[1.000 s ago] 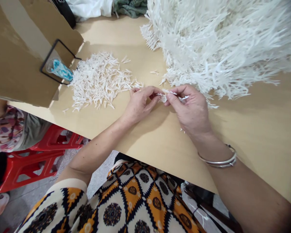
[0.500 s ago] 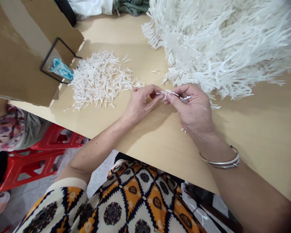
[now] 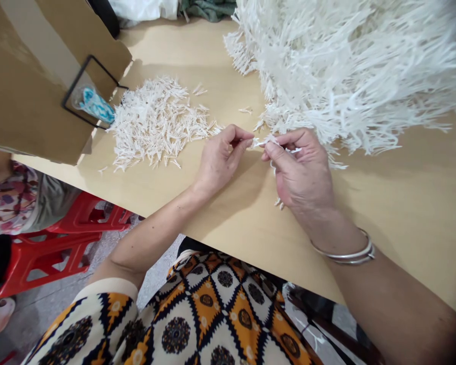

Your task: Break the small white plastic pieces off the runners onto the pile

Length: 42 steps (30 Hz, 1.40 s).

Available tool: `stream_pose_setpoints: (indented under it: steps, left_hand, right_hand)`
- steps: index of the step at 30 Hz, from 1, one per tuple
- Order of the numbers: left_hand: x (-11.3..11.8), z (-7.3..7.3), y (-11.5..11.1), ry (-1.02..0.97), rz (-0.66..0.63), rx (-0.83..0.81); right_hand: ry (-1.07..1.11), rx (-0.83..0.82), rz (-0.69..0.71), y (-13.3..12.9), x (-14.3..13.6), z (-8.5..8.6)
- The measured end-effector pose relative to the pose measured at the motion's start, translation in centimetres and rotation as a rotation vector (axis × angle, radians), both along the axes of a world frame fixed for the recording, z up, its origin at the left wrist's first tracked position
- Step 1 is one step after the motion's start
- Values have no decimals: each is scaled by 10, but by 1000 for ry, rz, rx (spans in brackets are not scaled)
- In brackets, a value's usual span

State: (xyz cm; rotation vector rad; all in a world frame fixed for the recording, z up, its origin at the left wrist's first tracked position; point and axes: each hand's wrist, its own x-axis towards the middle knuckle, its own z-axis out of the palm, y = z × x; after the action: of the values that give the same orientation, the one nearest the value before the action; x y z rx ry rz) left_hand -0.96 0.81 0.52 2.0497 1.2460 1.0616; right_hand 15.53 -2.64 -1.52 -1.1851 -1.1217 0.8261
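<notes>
Between thumb and fingers, my right hand [image 3: 300, 162] holds a white branched plastic sprig [image 3: 270, 140], whose thin ends poke out on both sides of the grip. My left hand [image 3: 222, 154] pinches the tip of a white strand at the sprig's left end. Both hands are close together above the table. Left of them lies a pile of small white forked pieces [image 3: 155, 124]. A large heap of white branched sprigs [image 3: 349, 71] fills the far right, just beyond my right hand. Below my right palm, a few white bits [image 3: 279, 204] show.
A cardboard box [image 3: 34, 76] stands at the left of the table [image 3: 220, 223], with a black wire frame [image 3: 76, 81] and a clear cup with blue-and-white contents [image 3: 95, 105] beside it. Another person's patterned clothing [image 3: 11, 200] and red stools [image 3: 49, 258] are at lower left.
My left hand has drawn slightly left, opening a small gap between the hands with white strands spanning it. My right hand has shifted little, and strands now hang beneath it.
</notes>
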Motion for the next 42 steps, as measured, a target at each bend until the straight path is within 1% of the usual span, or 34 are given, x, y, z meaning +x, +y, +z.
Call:
stream_pose_setpoints:
  steps: [3,8,10,12,15,19,22,25,28,31,37,39,42]
  left_hand:
    - [1,0,1,-2,24,-3]
    - [-2,-1,3,-38,-63,3]
    - [-3,-2,3,-20,-59,2]
    - [-3,-3,3,10,-40,16]
    - [-2,-5,1,17,-52,74]
    - [-1,-6,1,39,-67,98]
    - [2,-5,-2,114,-15,70]
    - [6,-2,-6,198,64,83]
    - [9,1,-11,250,98,93]
    - [10,2,-13,260,111,97]
    - [5,-5,-1,166,138,119]
    - [2,-6,3,113,100,125]
    - [-3,-6,6,-6,-4,87]
  right_hand:
    - [-19,29,-5,2,-1,-5]
    - [36,23,-7,5,2,-9]
    - [29,0,16,4,4,-7]
    - [-28,-18,43,3,7,-3]
    - [-169,-19,65,-1,9,3]
    - [-339,-23,50,-5,10,7]
    - [-415,19,9,-6,9,5]
    - [-458,89,-29,-6,7,1]
    - [-432,114,-16,-5,6,-1]
    - [-375,121,14,-4,6,-2]
    - [-217,114,92,-1,3,-6]
    - [-127,82,82,-1,1,-7]
    - [16,40,46,0,-2,-9]
